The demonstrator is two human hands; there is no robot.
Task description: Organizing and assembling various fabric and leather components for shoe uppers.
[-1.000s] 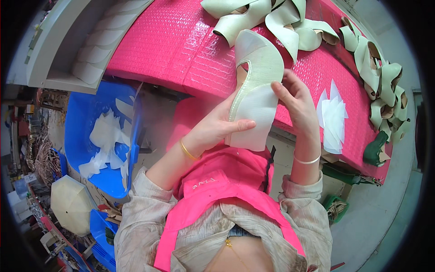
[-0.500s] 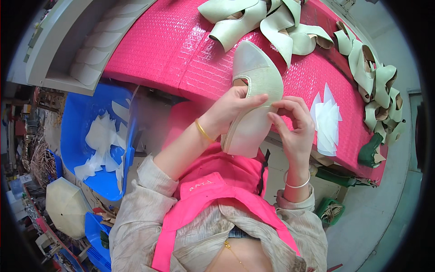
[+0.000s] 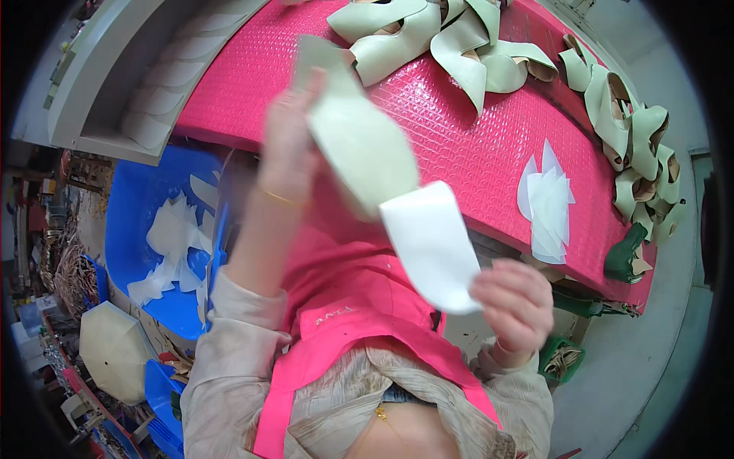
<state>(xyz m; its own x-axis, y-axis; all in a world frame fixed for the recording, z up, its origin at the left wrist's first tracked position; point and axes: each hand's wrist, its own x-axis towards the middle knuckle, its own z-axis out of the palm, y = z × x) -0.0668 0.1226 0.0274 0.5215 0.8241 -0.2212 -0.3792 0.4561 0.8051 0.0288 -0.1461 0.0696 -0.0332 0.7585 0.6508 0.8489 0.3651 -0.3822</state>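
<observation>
In my left hand (image 3: 292, 134), smeared by motion, is a pale green shoe upper (image 3: 363, 138), held up over the front edge of the pink work surface. The fingers of my right hand (image 3: 516, 310) pinch the lower corner of a white rounded liner sheet (image 3: 432, 252), above my pink apron. Where the sheet's top edge meets the upper's lower end, I cannot tell whether they touch.
Several pale green shoe uppers (image 3: 462, 61) are heaped at the back, and more (image 3: 650, 153) hang at the right edge. White cut pieces (image 3: 549, 206) lie on the pink surface (image 3: 252, 99). Left stand a blue bin (image 3: 126, 206) with white scraps and a grey box (image 3: 99, 99).
My left hand has swung up and left with the upper. My right hand has moved down, and the white sheet now shows separately from the upper, its far end in my right fingers.
</observation>
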